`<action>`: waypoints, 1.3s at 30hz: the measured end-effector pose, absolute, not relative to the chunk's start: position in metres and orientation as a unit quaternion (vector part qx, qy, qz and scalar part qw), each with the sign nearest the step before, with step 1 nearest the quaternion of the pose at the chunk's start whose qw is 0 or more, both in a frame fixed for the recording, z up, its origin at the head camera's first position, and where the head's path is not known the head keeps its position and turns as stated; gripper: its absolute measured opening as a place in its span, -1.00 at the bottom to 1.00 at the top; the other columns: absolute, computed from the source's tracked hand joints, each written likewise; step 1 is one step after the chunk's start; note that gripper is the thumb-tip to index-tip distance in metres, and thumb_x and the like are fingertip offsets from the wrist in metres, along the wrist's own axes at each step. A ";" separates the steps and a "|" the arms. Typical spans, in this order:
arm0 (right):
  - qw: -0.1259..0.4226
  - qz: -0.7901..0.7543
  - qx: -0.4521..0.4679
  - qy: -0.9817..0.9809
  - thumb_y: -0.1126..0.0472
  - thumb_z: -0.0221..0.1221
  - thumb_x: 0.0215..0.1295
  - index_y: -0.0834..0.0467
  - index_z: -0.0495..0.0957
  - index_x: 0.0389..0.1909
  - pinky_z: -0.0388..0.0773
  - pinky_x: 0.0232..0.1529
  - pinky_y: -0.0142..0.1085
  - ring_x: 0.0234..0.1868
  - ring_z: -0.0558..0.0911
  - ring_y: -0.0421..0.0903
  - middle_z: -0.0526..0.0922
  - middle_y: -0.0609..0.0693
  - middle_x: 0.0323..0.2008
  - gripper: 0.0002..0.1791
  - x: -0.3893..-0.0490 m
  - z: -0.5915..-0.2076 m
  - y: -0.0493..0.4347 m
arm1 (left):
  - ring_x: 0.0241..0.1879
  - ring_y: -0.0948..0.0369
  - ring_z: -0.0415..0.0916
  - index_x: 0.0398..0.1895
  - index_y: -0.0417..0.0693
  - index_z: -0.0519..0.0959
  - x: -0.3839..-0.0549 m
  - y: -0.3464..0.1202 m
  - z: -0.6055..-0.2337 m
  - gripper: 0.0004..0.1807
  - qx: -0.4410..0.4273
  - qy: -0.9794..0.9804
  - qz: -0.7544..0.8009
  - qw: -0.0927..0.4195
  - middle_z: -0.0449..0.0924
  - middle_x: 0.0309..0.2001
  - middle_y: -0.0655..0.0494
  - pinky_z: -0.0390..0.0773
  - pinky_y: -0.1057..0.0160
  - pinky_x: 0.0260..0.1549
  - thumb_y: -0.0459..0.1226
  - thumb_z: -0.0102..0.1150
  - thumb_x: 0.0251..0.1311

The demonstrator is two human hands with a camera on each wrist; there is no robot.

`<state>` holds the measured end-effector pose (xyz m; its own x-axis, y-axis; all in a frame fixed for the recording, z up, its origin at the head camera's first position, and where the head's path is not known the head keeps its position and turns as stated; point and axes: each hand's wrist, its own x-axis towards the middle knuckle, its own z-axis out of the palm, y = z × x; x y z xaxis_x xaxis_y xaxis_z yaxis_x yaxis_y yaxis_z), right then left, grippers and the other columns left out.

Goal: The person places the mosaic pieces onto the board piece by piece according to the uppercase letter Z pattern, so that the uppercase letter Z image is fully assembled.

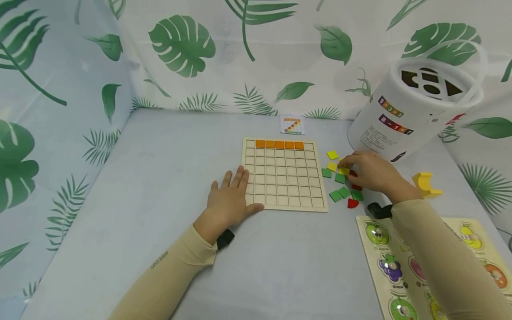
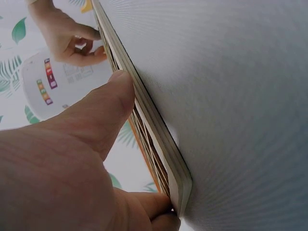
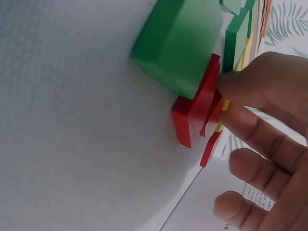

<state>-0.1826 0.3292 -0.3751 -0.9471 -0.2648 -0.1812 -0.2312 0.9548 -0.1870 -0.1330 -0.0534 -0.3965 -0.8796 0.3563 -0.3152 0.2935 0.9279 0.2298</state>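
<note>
My left hand (image 1: 227, 202) rests on the lower left corner of a pale wooden grid board (image 1: 283, 202), fingers along its left side, thumb on the front edge. In the left wrist view that thumb (image 2: 120, 89) presses the board's edge (image 2: 159, 132). A row of several orange square tiles (image 1: 280, 145) fills part of the board's top row. My right hand (image 1: 370, 171) is over loose tiles to the right of the board. Its thumb and index finger close around a yellow tile (image 1: 343, 170); whether they pinch it is hidden. Red tiles (image 3: 190, 118) and a green tile (image 3: 180, 45) lie just beneath.
More green tiles (image 1: 336, 195), yellow tiles (image 1: 332, 155) and a red rounded piece (image 1: 353, 203) are scattered nearby. A pattern card (image 1: 292, 125) lies behind the board. At right stand a white bucket (image 1: 412, 106), a yellow curved block (image 1: 425, 184) and a fruit puzzle board (image 1: 372, 262).
</note>
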 end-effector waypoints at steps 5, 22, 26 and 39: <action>0.097 -0.093 -0.111 0.985 0.32 0.32 0.22 0.21 0.71 0.11 0.59 0.06 0.07 -0.02 0.55 0.10 0.72 0.16 0.03 -0.60 -0.186 -0.377 0.323 | 0.71 -0.10 -0.22 0.72 -0.06 -0.24 -0.132 -0.055 -0.399 0.16 0.167 0.965 0.093 0.182 -0.32 0.73 0.05 0.04 -0.33 0.57 0.41 -0.03 0.36; 0.094 -0.127 -0.134 0.978 0.24 0.32 0.29 0.16 0.70 0.15 0.54 0.24 0.13 0.10 0.59 0.12 0.69 0.12 0.07 -0.61 -0.222 -0.376 0.272 | 0.71 -0.10 -0.21 0.72 -0.07 -0.23 -0.132 -0.056 -0.399 0.16 0.164 0.966 0.091 0.179 -0.32 0.73 0.05 0.05 -0.33 0.57 0.40 -0.03 0.36; 0.098 -0.130 -0.146 0.976 0.24 0.33 0.33 0.17 0.68 0.18 0.47 0.35 0.18 0.22 0.58 0.16 0.69 0.13 0.11 -0.60 -0.230 -0.378 0.259 | 0.71 -0.09 -0.22 0.72 -0.06 -0.24 -0.132 -0.056 -0.399 0.16 0.163 0.966 0.090 0.182 -0.34 0.73 0.06 0.03 -0.32 0.57 0.41 -0.04 0.36; 0.093 -0.111 -0.161 0.976 0.24 0.30 0.36 0.15 0.70 0.17 0.49 0.31 0.18 0.24 0.57 0.18 0.65 0.13 0.19 -0.63 -0.245 -0.379 0.237 | 0.71 -0.07 -0.23 0.72 -0.04 -0.26 -0.135 -0.056 -0.398 0.15 0.167 0.966 0.077 0.180 -0.35 0.73 0.08 0.04 -0.31 0.58 0.41 -0.07 0.37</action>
<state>-0.2446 0.2373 -0.3788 -0.9309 -0.3351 -0.1452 -0.2940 0.9235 -0.2463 -0.1346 -0.0557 -0.3984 -0.8793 0.3508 -0.3220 0.2951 0.9322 0.2095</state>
